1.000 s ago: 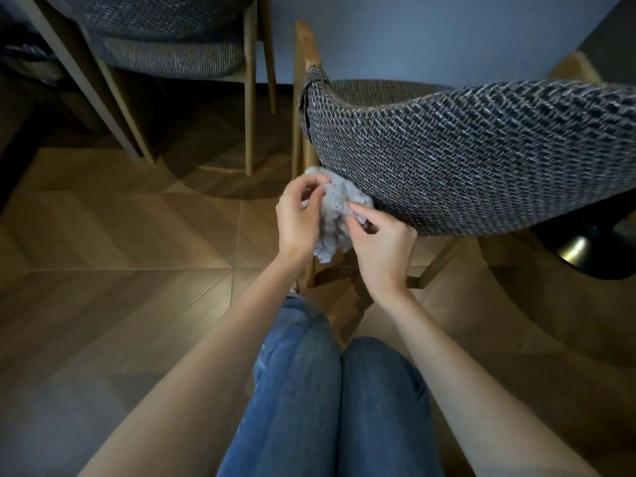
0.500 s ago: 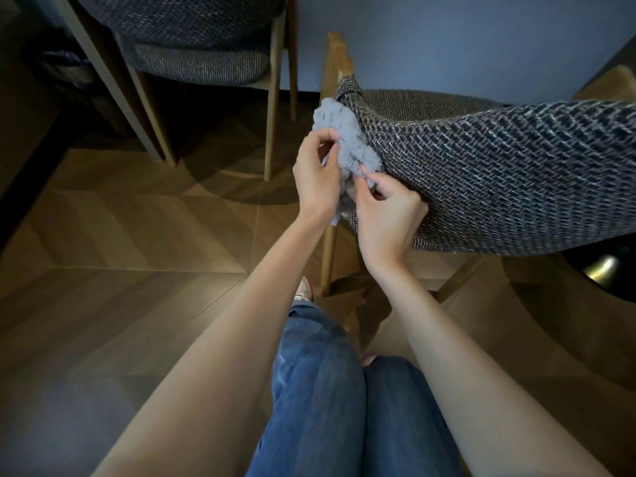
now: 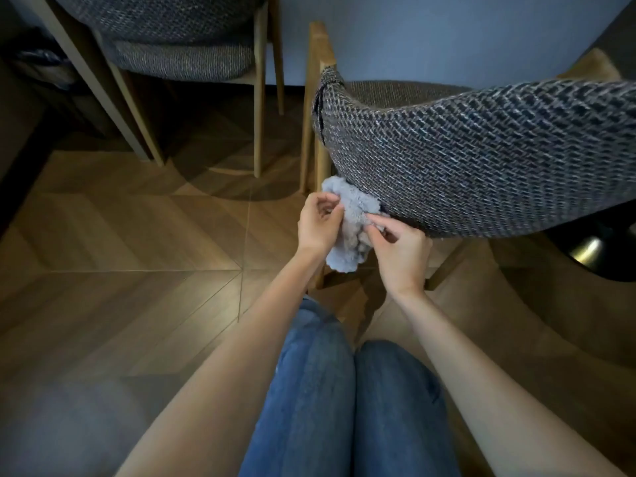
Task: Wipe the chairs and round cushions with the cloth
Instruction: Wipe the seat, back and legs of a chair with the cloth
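Head camera looks down on a crumpled pale grey cloth (image 3: 351,215), bunched against the lower left corner of the near chair's woven backrest (image 3: 481,160). The left hand (image 3: 318,225) pinches the cloth's left side between thumb and curled fingers; the right hand (image 3: 401,253) pinches its right side, just below the backrest's edge. A second chair (image 3: 179,46) stands further back on the left. Below lie the wooden floor (image 3: 120,253) and the person's jeans (image 3: 344,407).

Wood floor (image 3: 120,235) spreads left of the grip. Jeans (image 3: 316,390) lie below it, a blue wall (image 3: 447,36) above, a dark base (image 3: 599,261) right.
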### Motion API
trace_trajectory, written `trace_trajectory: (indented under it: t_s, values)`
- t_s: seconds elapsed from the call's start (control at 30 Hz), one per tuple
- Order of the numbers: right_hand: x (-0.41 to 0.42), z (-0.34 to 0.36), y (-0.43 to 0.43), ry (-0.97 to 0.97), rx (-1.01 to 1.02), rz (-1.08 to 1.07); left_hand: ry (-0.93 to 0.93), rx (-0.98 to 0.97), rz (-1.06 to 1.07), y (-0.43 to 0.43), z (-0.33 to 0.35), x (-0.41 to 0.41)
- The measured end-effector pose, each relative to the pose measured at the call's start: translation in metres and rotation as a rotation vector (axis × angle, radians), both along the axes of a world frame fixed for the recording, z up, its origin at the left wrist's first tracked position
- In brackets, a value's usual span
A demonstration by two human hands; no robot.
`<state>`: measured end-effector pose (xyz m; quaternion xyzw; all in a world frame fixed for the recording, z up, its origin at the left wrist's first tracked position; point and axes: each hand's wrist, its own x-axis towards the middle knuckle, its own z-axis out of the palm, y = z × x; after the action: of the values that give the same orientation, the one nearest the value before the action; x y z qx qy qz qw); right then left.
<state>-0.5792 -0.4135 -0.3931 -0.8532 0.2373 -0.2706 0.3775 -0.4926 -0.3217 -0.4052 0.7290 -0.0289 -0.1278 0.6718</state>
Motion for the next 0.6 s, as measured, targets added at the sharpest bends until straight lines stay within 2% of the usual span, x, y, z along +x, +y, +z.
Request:
trace_trajectory:
  t_s: [0.1, 0.17, 0.37, 0.6]
  values:
    - [-0.028, 0.013, -0.006, -0.086, -0.045, 0.006, 0.026, -0.036, -0.026, 0.010, 0.010, -0.032]
    - [-0.048, 0.024, -0.012, -0.131, 0.006, -0.007, -0.033, -0.043, -0.087, 0.011, 0.024, -0.054]
    - [-0.119, 0.061, -0.038, -0.204, 0.033, -0.101, -0.308, -0.029, -0.252, -0.001, 0.084, -0.110]
    - [-0.166, 0.115, -0.079, -0.359, 0.022, -0.179, -0.713, 0.010, -0.159, -0.030, 0.135, -0.144]
